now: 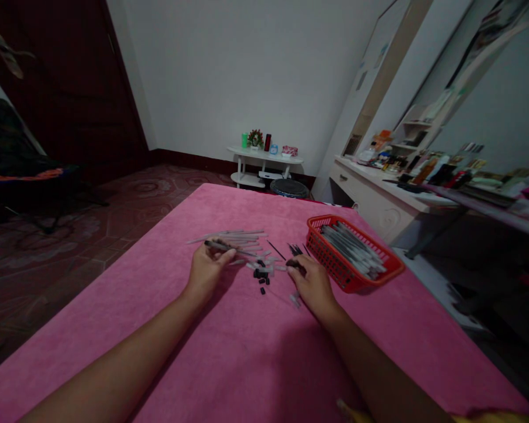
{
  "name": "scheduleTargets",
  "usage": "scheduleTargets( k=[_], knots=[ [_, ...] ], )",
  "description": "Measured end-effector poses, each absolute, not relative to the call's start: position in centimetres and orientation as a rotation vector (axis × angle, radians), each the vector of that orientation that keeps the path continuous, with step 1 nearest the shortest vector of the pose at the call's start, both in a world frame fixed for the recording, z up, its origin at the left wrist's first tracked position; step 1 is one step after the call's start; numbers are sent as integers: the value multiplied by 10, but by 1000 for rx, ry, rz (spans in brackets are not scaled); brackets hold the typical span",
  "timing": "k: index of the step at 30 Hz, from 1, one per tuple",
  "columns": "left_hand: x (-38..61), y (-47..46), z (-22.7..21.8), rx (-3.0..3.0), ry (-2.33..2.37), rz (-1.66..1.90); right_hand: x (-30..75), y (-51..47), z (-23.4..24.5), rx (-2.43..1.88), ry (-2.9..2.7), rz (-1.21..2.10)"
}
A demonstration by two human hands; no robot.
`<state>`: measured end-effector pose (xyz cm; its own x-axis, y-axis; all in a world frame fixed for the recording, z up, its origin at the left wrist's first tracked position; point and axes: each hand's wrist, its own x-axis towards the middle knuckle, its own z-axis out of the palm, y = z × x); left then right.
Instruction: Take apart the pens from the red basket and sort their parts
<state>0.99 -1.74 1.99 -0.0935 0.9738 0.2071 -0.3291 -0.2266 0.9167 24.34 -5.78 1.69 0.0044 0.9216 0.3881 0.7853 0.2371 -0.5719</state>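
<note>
My left hand [206, 267] is closed around a pen [242, 251], a slim grey barrel with a dark end, which points to the right. Behind it, several pale pen barrels [247, 236] lie side by side on the pink cloth [229, 352]. My right hand [315, 285] has its thumb and fingers pinched together; whatever is between them is too small and dark to name. Small black plugs [261, 274] and clear pieces lie scattered between the hands. Thin dark sticks [294, 249] rest just beyond my right fingers.
A red plastic basket [348, 282] full of grey pens [350, 244] stands right of my right hand. Farther right is a dresser [374, 194] crowded with bottles. A low white stand [264, 154] is against the back wall, and a dark folding chair [22, 176] stands left.
</note>
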Motion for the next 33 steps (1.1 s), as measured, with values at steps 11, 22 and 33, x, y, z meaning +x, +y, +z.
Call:
scheduleTargets(
  k=[11,22,33],
  knots=[
    [14,-13,9,673,739,1376,237,-47,9,-1648,-2031,58],
    [16,-15,7,706,730,1350,235,-49,12,-1704,-2033,64],
    [15,-14,6,701,742,1341,227,-54,14,-1358,-1551,646]
  ],
)
